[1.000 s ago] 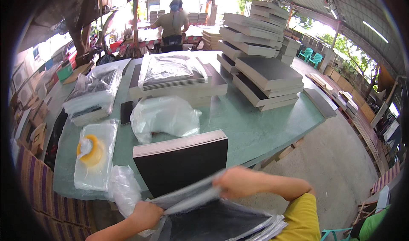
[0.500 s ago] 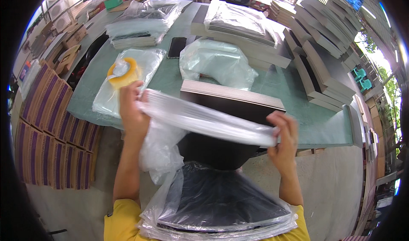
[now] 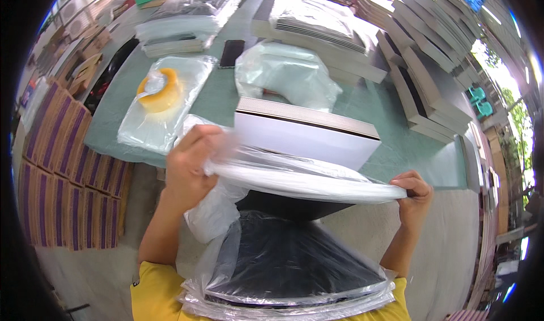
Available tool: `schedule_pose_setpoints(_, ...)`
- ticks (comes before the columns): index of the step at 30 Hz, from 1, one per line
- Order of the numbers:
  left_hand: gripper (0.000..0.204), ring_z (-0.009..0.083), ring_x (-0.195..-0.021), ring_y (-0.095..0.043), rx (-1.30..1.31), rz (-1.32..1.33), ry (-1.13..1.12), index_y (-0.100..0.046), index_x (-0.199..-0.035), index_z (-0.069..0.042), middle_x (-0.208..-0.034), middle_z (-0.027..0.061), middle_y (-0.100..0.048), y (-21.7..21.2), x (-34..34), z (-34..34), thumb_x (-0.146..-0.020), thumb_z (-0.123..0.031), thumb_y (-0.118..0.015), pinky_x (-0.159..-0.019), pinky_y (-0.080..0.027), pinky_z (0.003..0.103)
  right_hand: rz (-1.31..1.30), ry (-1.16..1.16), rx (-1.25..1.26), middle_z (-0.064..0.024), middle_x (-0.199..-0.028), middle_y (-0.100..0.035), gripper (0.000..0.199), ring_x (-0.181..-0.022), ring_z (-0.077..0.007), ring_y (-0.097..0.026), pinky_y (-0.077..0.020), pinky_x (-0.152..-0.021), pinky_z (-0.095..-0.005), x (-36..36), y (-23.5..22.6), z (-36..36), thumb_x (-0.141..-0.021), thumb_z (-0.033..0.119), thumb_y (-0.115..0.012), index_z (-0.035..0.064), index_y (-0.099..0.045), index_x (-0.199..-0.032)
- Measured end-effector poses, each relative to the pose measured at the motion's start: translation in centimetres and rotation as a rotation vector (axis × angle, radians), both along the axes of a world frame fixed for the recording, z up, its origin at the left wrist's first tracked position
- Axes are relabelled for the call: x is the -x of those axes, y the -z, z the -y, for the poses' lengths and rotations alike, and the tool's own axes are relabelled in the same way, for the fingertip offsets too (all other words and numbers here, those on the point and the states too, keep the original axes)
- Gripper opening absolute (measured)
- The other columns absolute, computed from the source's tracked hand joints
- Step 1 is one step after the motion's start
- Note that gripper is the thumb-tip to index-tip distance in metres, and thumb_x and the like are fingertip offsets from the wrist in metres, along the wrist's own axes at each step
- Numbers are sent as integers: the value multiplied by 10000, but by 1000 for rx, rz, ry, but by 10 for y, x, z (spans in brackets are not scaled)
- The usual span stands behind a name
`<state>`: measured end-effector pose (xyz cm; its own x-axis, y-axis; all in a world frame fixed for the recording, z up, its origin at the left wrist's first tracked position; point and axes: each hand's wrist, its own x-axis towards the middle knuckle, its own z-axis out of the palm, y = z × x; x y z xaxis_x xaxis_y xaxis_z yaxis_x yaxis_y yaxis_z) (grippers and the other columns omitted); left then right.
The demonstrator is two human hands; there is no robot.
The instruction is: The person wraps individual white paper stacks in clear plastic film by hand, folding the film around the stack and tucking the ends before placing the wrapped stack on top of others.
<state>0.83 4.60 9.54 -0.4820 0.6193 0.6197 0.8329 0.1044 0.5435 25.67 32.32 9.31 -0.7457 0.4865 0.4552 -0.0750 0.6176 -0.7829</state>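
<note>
A clear plastic bag is stretched in a gathered band between my two hands. My left hand grips its left end, fingers partly blurred, with loose film hanging below. At the right end, my right hand pinches the bag's edge. Just beyond the band, a stack of flat boards with a white face and layered edges stands at the table's near side. Below the band a black surface shows. Closest to my body lies a dark stack wrapped in clear plastic.
On the green table are a tape roll on flat plastic bags, a phone and a crumpled plastic bag. Board stacks stand at right, wrapped stacks at the back. Cardboard cartons are piled at left.
My hands have spread farther apart, the right one moving right and down, stretching the bag wider. The standing stack now shows a white face where black showed before.
</note>
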Motion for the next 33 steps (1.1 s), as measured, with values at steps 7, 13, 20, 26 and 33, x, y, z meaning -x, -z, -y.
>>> schedule_pose_setpoints(7,308,107,-646,-530,81,1352,967,-589,-919,32,-677,47,-564,33,21,35,-618,-10,-642,-566,-408,217,132,-720,966,-130,-918,-596,309,-826,-164,-575,-454,-725,-263,-22,52,-21,-694,95,-673,-51,-556,-939)
schedule_pose_setpoints(13,224,89,-665,-507,324,1759,456,-550,-868,-12,-745,27,-561,179,-6,38,-695,-133,-625,-617,-397,187,714,-467,672,-94,-730,-581,168,-669,-202,-575,-457,-624,-302,-36,245,-9,-683,102,-488,31,-589,-797)
schedule_pose_setpoints(20,241,110,-726,-537,408,1574,271,-543,-818,-2,-770,38,-573,275,-8,62,-700,-170,-669,-672,-430,222,935,377,464,-144,-765,-605,169,-706,-264,-591,-462,-649,-341,-7,318,44,-662,87,-455,23,-590,-742)
schedule_pose_setpoints(26,205,119,-663,-547,490,1305,160,-568,-774,-1,-722,45,-581,268,-20,47,-700,-164,-669,-614,-443,244,889,368,328,-170,-771,-607,230,-761,-315,-590,-459,-668,-369,-16,297,50,-652,92,-451,27,-608,-807)
schedule_pose_setpoints(33,101,112,-586,-529,395,1082,-51,-609,-792,8,-676,55,-588,88,-1,59,-701,-36,-601,-540,-427,235,434,-173,778,-175,-935,-600,286,-891,-295,-570,-426,-767,-390,-27,91,19,-770,184,-470,-49,-584,-892)
